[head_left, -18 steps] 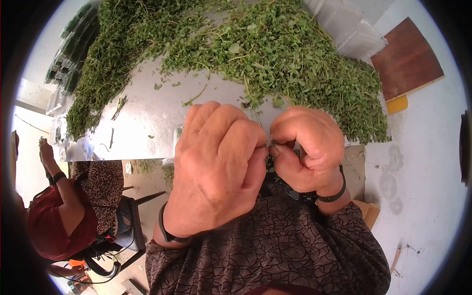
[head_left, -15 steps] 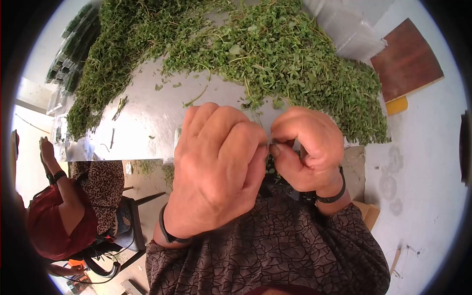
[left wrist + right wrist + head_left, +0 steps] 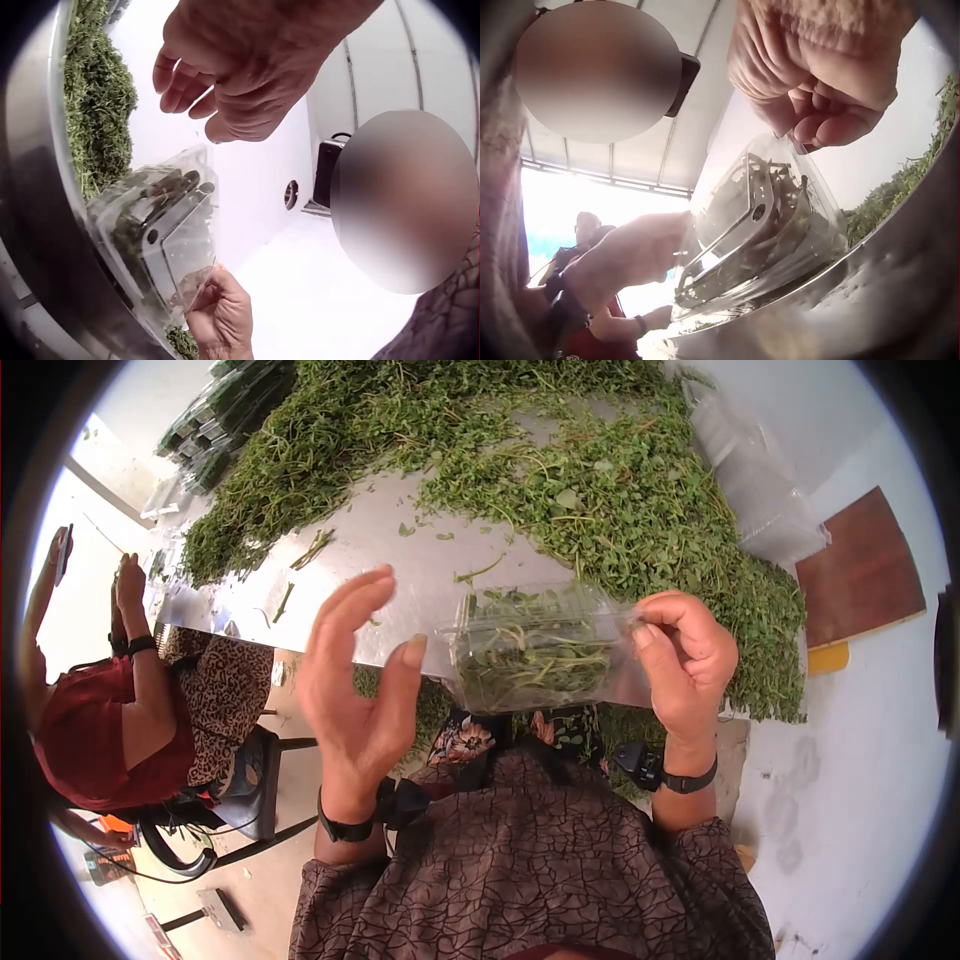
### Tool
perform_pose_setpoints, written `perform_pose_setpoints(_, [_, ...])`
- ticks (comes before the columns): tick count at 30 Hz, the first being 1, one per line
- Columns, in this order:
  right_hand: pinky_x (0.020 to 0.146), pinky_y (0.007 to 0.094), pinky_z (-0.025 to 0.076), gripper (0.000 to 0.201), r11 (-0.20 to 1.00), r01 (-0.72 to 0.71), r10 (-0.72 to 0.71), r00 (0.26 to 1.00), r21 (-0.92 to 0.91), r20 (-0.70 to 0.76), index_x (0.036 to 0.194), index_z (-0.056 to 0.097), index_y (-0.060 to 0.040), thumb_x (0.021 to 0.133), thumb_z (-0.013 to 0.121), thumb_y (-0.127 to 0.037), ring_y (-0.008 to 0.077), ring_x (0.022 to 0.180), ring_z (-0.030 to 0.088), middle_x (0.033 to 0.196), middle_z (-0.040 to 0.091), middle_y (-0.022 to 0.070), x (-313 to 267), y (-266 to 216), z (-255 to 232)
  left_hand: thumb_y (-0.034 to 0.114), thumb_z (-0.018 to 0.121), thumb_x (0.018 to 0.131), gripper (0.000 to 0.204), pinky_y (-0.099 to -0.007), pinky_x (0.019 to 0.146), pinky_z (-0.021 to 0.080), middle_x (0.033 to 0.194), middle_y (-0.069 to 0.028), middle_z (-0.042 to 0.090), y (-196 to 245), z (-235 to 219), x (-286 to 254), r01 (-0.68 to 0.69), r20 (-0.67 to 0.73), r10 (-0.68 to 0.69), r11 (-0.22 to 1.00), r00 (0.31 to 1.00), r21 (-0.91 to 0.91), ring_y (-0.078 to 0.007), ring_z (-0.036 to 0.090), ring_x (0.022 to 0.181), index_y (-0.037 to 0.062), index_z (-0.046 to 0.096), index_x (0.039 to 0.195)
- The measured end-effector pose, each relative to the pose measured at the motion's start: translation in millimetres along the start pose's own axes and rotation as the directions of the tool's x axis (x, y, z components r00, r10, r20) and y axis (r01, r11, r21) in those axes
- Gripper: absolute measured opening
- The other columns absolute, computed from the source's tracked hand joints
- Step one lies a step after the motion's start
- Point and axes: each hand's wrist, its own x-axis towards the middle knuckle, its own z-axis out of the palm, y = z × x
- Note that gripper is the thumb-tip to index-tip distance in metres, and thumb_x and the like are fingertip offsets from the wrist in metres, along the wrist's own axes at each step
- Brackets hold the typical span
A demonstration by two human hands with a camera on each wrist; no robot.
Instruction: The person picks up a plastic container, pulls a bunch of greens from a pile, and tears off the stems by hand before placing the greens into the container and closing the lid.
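A clear plastic pack (image 3: 535, 650) with green sprigs inside hangs at the front edge of the metal table, its bag gathered at the right end. My right hand (image 3: 688, 660) pinches that gathered end between thumb and fingers; the same pinch shows at the top of the right wrist view, the hand (image 3: 821, 82) above the pack (image 3: 757, 225). Left of the pack, my left hand (image 3: 358, 680) is raised with fingers apart and touches nothing. In the left wrist view, the left hand (image 3: 247, 71) stands above and apart from the pack (image 3: 161, 232).
Loose greens (image 3: 620, 500) cover the back and right of the metal table (image 3: 390, 550). Filled packs (image 3: 225, 420) are stacked at the back left, clear containers (image 3: 760, 500) at the back right. Another person (image 3: 110, 720) sits at the left near a black chair.
My hands have moved apart: the left has let go and opened to the left, while the right still pinches. The pack, mostly hidden before, now shows between them. The head view has shifted.
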Motion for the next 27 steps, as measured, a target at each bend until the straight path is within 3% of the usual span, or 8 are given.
perform_pose_setpoints(3, [0.06, 0.0196, 0.043, 0.004, 0.999, -0.047, 0.047, 0.999, -0.007, -0.023, 0.087, 0.059, 0.0026, 0.083, 0.059, 0.002, 0.0056, 0.065, 0.052, 0.079, 0.06, 0.0027, 1, 2, 2, 0.023, 0.062, 0.087, 0.037, -0.0341, 0.081, 0.048, 0.108, -0.0169, 0.062, -6, 10, -12, 0.172, 0.072, -0.163, 0.976, 0.984, -0.136, -0.0247, 0.061, 0.096, -0.0028, 0.057, 0.113])
perform_pose_setpoints(9, [0.055, 0.0186, 0.041, 0.005, 0.991, -0.132, 0.13, 0.988, -0.017, -0.083, 0.089, 0.059, 0.002, 0.086, 0.058, -0.001, 0.0035, 0.061, 0.05, 0.074, 0.059, -0.0005, 3, 9, 0, 0.026, 0.062, 0.086, 0.043, -0.0317, 0.079, 0.048, 0.097, -0.0142, 0.063, -12, 22, -39, 0.456, 0.256, -0.378, 0.759, 0.89, -0.465, -0.0201, 0.06, 0.087, -0.0048, 0.055, 0.116])
perform_pose_setpoints(12, [0.052, 0.0183, 0.041, 0.006, 0.982, -0.185, 0.189, 0.978, 0.048, -0.092, 0.09, 0.059, 0.0015, 0.087, 0.056, -0.003, 0.0032, 0.058, 0.051, 0.072, 0.06, 0.0002, 7, 9, 4, 0.023, 0.063, 0.086, 0.045, -0.0331, 0.08, 0.049, 0.101, -0.0163, 0.063, -15, 23, -44, 0.475, 0.346, -0.345, 0.765, 0.873, -0.435, -0.022, 0.063, 0.088, -0.0057, 0.052, 0.118])
perform_pose_setpoints(15, [0.049, 0.0184, 0.042, 0.008, 0.962, -0.255, 0.264, 0.96, 0.094, -0.097, 0.089, 0.059, 0.0011, 0.088, 0.056, -0.006, 0.0034, 0.056, 0.052, 0.072, 0.06, 0.0012, 12, 6, 7, 0.02, 0.066, 0.084, 0.048, -0.0323, 0.081, 0.049, 0.102, -0.0165, 0.063, -14, 28, -42, 0.463, 0.336, -0.334, 0.756, 0.881, -0.462, -0.0206, 0.063, 0.088, -0.0069, 0.05, 0.121])
perform_pose_setpoints(17, [0.048, 0.0185, 0.043, 0.009, 0.951, -0.294, 0.304, 0.946, 0.099, -0.114, 0.088, 0.059, 0.0009, 0.089, 0.056, -0.007, 0.0036, 0.055, 0.053, 0.072, 0.06, 0.0015, 14, 4, 9, 0.015, 0.066, 0.085, 0.051, -0.0304, 0.082, 0.049, 0.107, -0.0144, 0.061, -15, 29, -43, 0.512, 0.386, -0.345, 0.681, 0.855, -0.523, -0.0178, 0.06, 0.091, -0.008, 0.046, 0.125])
perform_pose_setpoints(19, [0.047, 0.0186, 0.043, 0.01, 0.897, -0.38, 0.403, 0.913, 0.226, -0.066, 0.087, 0.059, 0.0009, 0.089, 0.056, -0.008, 0.0036, 0.053, 0.053, 0.071, 0.06, 0.002, 14, 1, 14, 0.012, 0.065, 0.087, 0.051, -0.0287, 0.084, 0.048, 0.113, -0.0124, 0.056, -17, 31, -45, 0.527, 0.344, -0.41, 0.532, 0.845, -0.662, -0.0159, 0.057, 0.096, -0.0084, 0.042, 0.129])
perform_pose_setpoints(25, [0.043, 0.0185, 0.044, 0.012, 0.807, -0.491, 0.505, 0.862, 0.328, 0.048, 0.084, 0.059, 0.0009, 0.089, 0.055, -0.009, 0.0068, 0.053, 0.058, 0.071, 0.063, 0.0055, 7, 7, 30, 0.009, 0.06, 0.089, 0.052, -0.0273, 0.085, 0.046, 0.118, -0.0119, 0.052, -25, 21, -38, 0.486, 0.239, -0.455, 0.567, 0.858, -0.665, -0.0152, 0.054, 0.098, -0.0076, 0.037, 0.133])
perform_pose_setpoints(27, [0.043, 0.0183, 0.044, 0.013, 0.76, -0.565, 0.55, 0.823, 0.323, 0.145, 0.083, 0.059, 0.0007, 0.09, 0.055, -0.01, 0.007, 0.053, 0.058, 0.07, 0.063, 0.0059, 4, 5, 37, 0.011, 0.059, 0.09, 0.052, -0.0277, 0.085, 0.045, 0.122, -0.0124, 0.05, -27, 21, -37, 0.416, 0.085, -0.495, 0.611, 0.864, -0.674, -0.0146, 0.052, 0.098, -0.0073, 0.037, 0.133])
